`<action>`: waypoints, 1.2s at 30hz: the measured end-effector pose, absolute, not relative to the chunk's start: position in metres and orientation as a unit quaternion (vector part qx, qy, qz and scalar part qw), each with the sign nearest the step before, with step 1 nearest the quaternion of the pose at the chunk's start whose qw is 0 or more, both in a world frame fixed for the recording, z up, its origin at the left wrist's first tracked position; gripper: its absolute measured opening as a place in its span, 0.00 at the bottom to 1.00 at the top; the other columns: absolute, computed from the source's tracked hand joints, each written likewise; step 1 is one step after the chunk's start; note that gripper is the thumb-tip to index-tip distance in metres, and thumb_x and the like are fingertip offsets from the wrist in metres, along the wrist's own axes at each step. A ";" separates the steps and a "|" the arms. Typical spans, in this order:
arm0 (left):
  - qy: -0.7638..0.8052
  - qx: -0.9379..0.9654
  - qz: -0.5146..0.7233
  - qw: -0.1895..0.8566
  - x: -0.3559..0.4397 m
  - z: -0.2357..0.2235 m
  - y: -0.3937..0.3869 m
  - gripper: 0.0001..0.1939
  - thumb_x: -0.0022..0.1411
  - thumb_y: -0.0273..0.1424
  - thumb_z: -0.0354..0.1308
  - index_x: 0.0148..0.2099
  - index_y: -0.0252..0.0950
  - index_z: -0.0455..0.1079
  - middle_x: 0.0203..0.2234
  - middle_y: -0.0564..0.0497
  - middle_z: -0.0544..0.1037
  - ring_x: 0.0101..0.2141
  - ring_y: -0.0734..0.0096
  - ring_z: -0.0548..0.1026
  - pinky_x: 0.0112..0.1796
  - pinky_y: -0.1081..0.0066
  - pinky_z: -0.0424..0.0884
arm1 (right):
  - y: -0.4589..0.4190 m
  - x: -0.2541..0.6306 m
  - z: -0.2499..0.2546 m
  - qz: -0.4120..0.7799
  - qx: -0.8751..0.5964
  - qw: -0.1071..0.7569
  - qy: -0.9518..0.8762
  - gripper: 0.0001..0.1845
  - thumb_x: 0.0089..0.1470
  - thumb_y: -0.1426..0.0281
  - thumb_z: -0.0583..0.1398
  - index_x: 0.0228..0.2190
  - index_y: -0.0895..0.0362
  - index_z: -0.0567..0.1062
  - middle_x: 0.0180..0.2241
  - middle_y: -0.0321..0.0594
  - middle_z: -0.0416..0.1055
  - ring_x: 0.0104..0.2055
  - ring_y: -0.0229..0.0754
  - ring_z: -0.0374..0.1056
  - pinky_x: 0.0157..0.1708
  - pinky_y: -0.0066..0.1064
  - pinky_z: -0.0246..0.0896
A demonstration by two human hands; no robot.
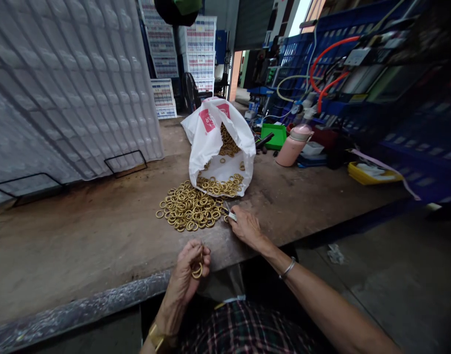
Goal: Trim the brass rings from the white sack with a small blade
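My left hand is held above the table's front edge, its fingers curled around a few brass rings. Just right of a heap of loose brass rings, my right hand reaches in with its fingers closed together. A small white band and a dark tip show at those fingers; what they grip is too small to make out. Behind the heap, a white plastic sack with red print lies on its side. Its mouth faces me, and more brass rings lie inside and at its lip.
Stacked clear plastic trays stand at the left, with black wire frames at their foot. A pink bottle, a green tray and a yellow tray sit at the right. White crates are piled behind the brown table.
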State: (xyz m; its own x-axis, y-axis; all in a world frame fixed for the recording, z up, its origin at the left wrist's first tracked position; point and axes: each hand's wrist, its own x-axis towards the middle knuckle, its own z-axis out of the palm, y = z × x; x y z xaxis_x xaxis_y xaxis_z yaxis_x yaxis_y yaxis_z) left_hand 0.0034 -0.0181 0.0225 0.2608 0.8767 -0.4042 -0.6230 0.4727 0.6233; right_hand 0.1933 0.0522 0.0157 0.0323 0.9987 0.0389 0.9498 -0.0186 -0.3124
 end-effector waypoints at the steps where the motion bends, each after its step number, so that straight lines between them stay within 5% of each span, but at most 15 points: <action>1: 0.365 0.165 0.479 0.781 0.003 0.023 -0.018 0.15 0.47 0.31 0.64 0.37 0.35 0.64 0.25 0.53 0.71 0.22 0.79 0.68 0.17 0.81 0.60 | 0.051 0.194 0.016 0.099 -0.707 0.128 -0.689 0.08 0.54 0.68 0.53 0.37 0.55 0.68 0.32 0.41 0.71 0.32 0.42 0.66 0.27 0.29 0.46; 9: 0.398 0.132 0.491 0.763 0.008 0.026 -0.013 0.17 0.42 0.34 0.67 0.27 0.33 0.62 0.25 0.52 0.72 0.24 0.78 0.70 0.18 0.81 0.63 | 0.037 0.181 0.015 0.215 -0.617 0.247 -0.716 0.06 0.52 0.72 0.51 0.33 0.56 0.66 0.27 0.37 0.68 0.28 0.38 0.63 0.29 0.26 0.52; 13: 0.418 0.169 0.507 0.734 0.010 0.026 -0.010 0.18 0.44 0.38 0.66 0.32 0.34 0.63 0.23 0.55 0.71 0.21 0.80 0.68 0.16 0.82 0.61 | 0.026 0.160 0.020 0.260 -0.540 0.321 -0.733 0.05 0.53 0.71 0.51 0.33 0.55 0.65 0.29 0.37 0.68 0.32 0.39 0.64 0.32 0.27 0.55; 21: 0.463 0.246 0.483 0.701 0.007 0.029 -0.011 0.19 0.45 0.42 0.64 0.33 0.35 0.63 0.18 0.58 0.67 0.15 0.85 0.61 0.14 0.84 0.54 | 0.018 0.140 0.036 0.351 -0.509 0.311 -0.722 0.05 0.54 0.69 0.50 0.32 0.55 0.65 0.27 0.35 0.65 0.28 0.37 0.61 0.29 0.27 0.54; 27: 0.566 0.393 0.468 0.553 0.008 0.025 -0.010 0.19 0.49 0.47 0.59 0.28 0.34 0.66 0.12 0.60 0.62 0.12 0.83 0.58 0.13 0.81 0.54 | 0.025 0.137 0.036 0.418 -0.509 0.310 -0.686 0.12 0.54 0.62 0.50 0.23 0.56 0.62 0.21 0.30 0.55 0.24 0.33 0.52 0.23 0.24 0.48; 36: 0.465 0.311 0.438 0.704 0.006 0.024 -0.010 0.17 0.52 0.44 0.57 0.32 0.35 0.61 0.19 0.59 0.65 0.15 0.85 0.60 0.14 0.83 0.53 | 0.028 0.135 0.028 0.415 -0.516 0.327 -0.674 0.12 0.53 0.64 0.50 0.22 0.56 0.60 0.20 0.30 0.55 0.24 0.33 0.52 0.25 0.25 0.49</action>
State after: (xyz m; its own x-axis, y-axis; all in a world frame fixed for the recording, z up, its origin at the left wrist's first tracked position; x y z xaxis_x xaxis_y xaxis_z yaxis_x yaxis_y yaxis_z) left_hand 0.0060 -0.0098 0.0243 0.1844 0.9058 -0.3815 -0.3269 0.4226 0.8453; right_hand 0.1354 0.0277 0.0283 -0.2527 0.9675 0.0126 0.4237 0.1224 -0.8975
